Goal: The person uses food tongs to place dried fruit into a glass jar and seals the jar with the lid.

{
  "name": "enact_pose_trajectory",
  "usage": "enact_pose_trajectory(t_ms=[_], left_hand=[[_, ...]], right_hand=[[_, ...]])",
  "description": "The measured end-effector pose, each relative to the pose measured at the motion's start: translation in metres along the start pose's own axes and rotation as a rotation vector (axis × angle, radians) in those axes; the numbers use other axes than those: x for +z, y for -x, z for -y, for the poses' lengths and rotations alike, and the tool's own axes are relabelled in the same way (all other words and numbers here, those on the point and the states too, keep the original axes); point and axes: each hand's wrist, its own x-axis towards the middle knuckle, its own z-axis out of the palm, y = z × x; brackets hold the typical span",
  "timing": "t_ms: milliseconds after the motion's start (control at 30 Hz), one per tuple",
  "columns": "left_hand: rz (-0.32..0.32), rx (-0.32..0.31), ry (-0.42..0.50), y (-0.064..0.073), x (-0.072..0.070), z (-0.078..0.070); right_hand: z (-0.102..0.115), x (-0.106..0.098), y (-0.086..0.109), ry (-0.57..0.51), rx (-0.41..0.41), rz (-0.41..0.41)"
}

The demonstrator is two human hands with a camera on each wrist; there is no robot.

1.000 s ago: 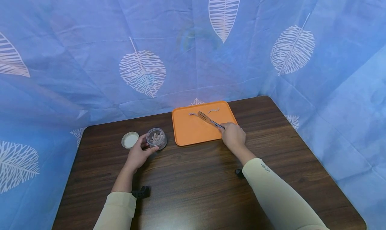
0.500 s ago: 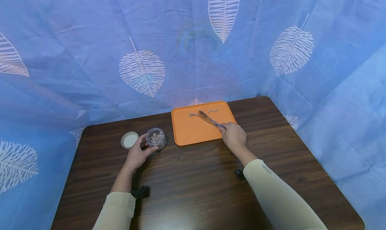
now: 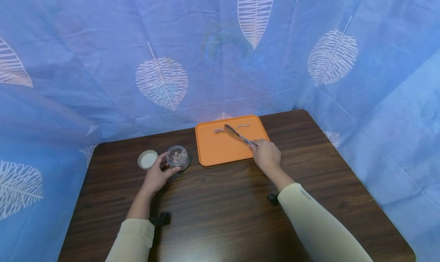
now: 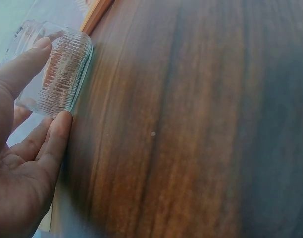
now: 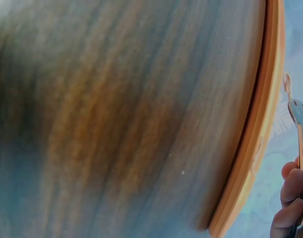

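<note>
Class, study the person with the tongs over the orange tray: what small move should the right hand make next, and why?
Probably close the tongs on the pale strip at their tips. The right hand holds them over the orange tray, the tips lie against that strip, and the left hand steadies an open jar holding similar pieces.

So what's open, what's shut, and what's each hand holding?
Jar: open, upright on the table, pale pieces inside.
Lid: off, flat on the table left of the jar.
Tongs: tips over the tray; open or shut is unclear.
Tray: flat, two pale strips at its far end.
Left hand: grips the jar.
Right hand: grips the tongs.
</note>
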Motion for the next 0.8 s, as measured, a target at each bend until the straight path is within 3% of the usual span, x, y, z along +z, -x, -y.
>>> enact_pose_trajectory(t_ms=[800], left_hand=[[-0.011, 0.009, -0.021, 0.0, 0.002, 0.001]], right_hand=[[0.042, -0.015, 0.025, -0.071, -0.186, -0.053]])
